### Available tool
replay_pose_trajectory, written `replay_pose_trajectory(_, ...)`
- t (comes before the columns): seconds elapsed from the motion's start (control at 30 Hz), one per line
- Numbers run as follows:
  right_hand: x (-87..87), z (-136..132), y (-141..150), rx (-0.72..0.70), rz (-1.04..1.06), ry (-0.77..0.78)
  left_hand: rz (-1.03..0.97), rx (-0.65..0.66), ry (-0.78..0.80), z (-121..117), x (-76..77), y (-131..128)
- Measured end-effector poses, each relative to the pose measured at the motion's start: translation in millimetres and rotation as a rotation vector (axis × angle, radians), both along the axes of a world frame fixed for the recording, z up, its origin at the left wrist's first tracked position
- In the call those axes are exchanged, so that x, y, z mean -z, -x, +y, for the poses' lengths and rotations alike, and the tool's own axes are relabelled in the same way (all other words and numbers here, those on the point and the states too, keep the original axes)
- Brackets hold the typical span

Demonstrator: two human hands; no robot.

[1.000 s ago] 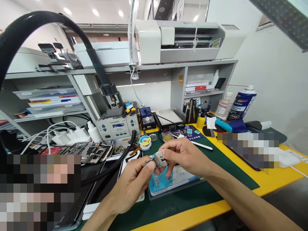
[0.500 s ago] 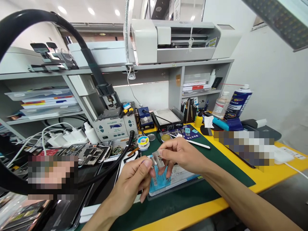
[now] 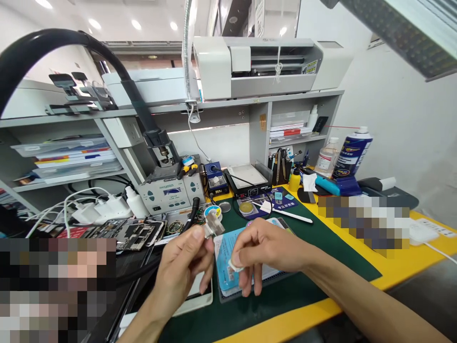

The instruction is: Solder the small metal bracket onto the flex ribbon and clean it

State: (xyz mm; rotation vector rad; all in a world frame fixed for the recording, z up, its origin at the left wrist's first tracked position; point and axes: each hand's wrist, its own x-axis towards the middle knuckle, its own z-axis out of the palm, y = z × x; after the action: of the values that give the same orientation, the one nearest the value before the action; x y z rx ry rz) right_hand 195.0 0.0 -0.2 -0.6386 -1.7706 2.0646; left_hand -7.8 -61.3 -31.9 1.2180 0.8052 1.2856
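My left hand [image 3: 183, 262] pinches a small shiny bent metal piece [image 3: 214, 226] between thumb and fingers, held up above the work mat. To its right, my right hand [image 3: 266, 250] is closed in a pinch on a small white wad [image 3: 235, 267], partly hidden by the thumb; I cannot make out its material. Beneath the right hand lies a light-blue printed packet [image 3: 223, 250] on a grey tray-like base. A white-edged phone-like panel [image 3: 200, 300] lies under the left hand.
Behind the hands stand a solder spool [image 3: 213, 212], a round tin of yellowish paste [image 3: 246, 207] and a soldering iron's white handle [image 3: 293, 213]. A black hose [image 3: 194, 212] hangs at the left. A spray can [image 3: 352, 155] stands at the right on the yellow table [image 3: 396, 259].
My hands have parted. The metal piece stays in my left hand and has risen slightly leftward; my right hand has let go of it and moved lower, the white wad now showing.
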Motion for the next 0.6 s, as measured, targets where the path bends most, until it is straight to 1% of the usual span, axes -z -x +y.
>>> replay_pose_trajectory(0.07,-1.8,0.8,-3.0,0.004,-0.012,-0.026,0.025,-0.04,-0.033,-0.7,-1.7,1.5)
replay_pose_trajectory(0.2,-7.5,5.5,-12.4,0.145,0.05,-0.117,0.173,-0.037,-0.085,-2.3,-0.2,3.0)
replay_pose_trajectory(0.33,-9.8,7.7,-15.6,0.216,0.149,-0.17,0.309,-0.071,-0.108,-2.3,2.0,2.7)
replay_pose_trajectory(0.4,-9.8,6.7,-14.0,0.275,0.176,-0.212,0.358,-0.087,-0.111,-1.8,2.5,1.3)
replay_pose_trajectory(0.5,-9.0,4.1,-9.7,0.343,0.129,-0.281,0.425,-0.132,-0.134,-1.3,3.3,-1.4)
replay_pose_trajectory(0.6,-7.0,0.5,-4.8,0.359,-0.011,-0.356,0.569,-0.224,-0.233,-2.0,3.4,-3.1)
